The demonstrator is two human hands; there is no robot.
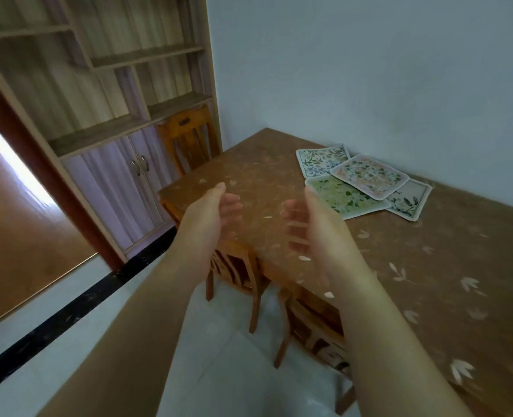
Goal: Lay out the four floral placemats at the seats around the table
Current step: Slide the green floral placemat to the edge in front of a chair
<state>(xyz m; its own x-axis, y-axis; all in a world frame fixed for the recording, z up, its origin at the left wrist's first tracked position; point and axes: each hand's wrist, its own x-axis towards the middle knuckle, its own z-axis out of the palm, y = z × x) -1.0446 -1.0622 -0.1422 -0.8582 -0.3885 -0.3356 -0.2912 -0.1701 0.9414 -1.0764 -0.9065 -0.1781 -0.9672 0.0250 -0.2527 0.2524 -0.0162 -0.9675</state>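
The left hand [210, 212] and right hand [312, 224] are spread and empty above the brown leaf-patterned table [430, 266]. The 4 square floral placemats [366, 179] lie overlapped near the wall, none laid out. The next move probably needs a reach to the top one.

Both bare forearms reach forward, left hand [211, 213] and right hand [312, 224] empty, palms facing, fingers loosely curled.

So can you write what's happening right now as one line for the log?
step: reaching | left hand: empty, open | right hand: empty, open | placemats: four, overlapping pile near wall | table: seats unset
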